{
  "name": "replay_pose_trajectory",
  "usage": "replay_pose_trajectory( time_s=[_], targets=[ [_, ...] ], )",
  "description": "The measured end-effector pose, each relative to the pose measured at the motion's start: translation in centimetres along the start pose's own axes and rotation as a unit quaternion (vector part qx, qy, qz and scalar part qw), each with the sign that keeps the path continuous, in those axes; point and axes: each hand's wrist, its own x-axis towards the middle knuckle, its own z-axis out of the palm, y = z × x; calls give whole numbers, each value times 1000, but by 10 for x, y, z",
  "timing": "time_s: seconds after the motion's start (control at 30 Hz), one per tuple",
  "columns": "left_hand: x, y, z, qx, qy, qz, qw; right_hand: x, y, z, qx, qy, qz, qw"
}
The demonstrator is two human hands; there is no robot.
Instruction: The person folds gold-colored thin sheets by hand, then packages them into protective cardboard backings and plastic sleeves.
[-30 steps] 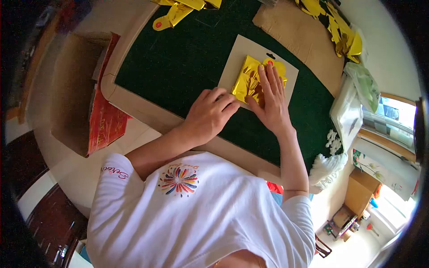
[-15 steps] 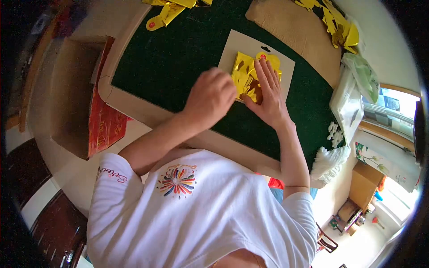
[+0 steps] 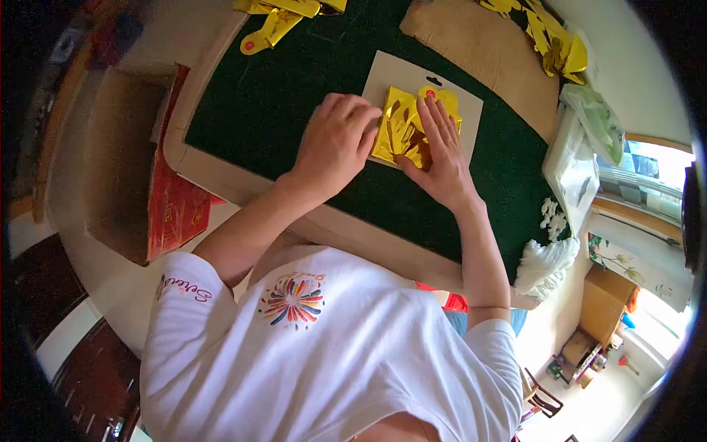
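A grey backing card (image 3: 380, 77) with a hanging slot lies on the dark green table mat (image 3: 250, 110). Folded shiny gold foil (image 3: 398, 121) rests on it, topped by a yellow rounded tab with a red dot. My right hand (image 3: 443, 158) lies flat over the right part of the foil, fingers stretched toward the tab and thumb out to the left. At the card's left edge is my left hand (image 3: 331, 144), its fingers bent and the thumb apart from them, with nothing visible between. The fingertips come right up to the foil's left side.
More gold foil pieces lie at the far left (image 3: 276, 26) and on the far right (image 3: 563, 51), near a brown cardboard sheet (image 3: 479, 55). Plastic bags (image 3: 571, 177) and a bundle of white strings (image 3: 546, 267) line the right edge. An open red cardboard box (image 3: 173, 210) stands left of the table.
My left hand has shifted a little left and up, and its thumb and fingers have parted. My right hand stays flat on the foil.
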Motion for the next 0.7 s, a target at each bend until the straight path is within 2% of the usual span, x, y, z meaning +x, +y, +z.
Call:
replay_pose_trajectory(
  time_s=[0.03, 0.07, 0.13, 0.17, 0.23, 0.3, 0.33, 0.43, 0.5, 0.53, 0.63, 0.7],
  targets=[
    [-2, 1, 1, 0, 24, 42, 999, 0, 0, 1, 1, 2, 2, 1000],
    [-2, 4, 3, 0, 22, 43, 999, 0, 2, 1, 5, -1, -9, 1000],
    [1, 11, 10, 41, 56, 170, 983, 2, 2, -1, 7, -2, -17, 1000],
    [1, 8, 15, 55, 10, 161, 985, 4, 0, -4, 26, -11, -14, 999],
    [0, 5, 22, 76, -1, 166, 983, 3, 4, -15, 38, -20, -4, 999],
    [1, 5, 25, 97, -16, 173, 980, -1, 17, -32, 244, 56, 60, 966],
    [0, 6, 24, 102, -12, 168, 980, 0, 19, -42, 229, 131, 64, 963],
    [-1, 7, 26, 117, -7, 170, 979, -6, 27, -60, 96, 174, 78, 977],
    [-1, 8, 26, 126, -1, 172, 977, -10, 15, -50, 85, 153, 53, 983],
    [-1, 9, 25, 120, 0, 169, 978, -11, 10, -44, 34, 115, 67, 991],
    [3, 12, 19, 118, -10, 165, 979, -12, 8, -21, -74, 61, 21, 995],
    [9, 15, 20, 119, -23, 165, 979, -16, 14, -6, -88, 58, 17, 994]
  ],
)
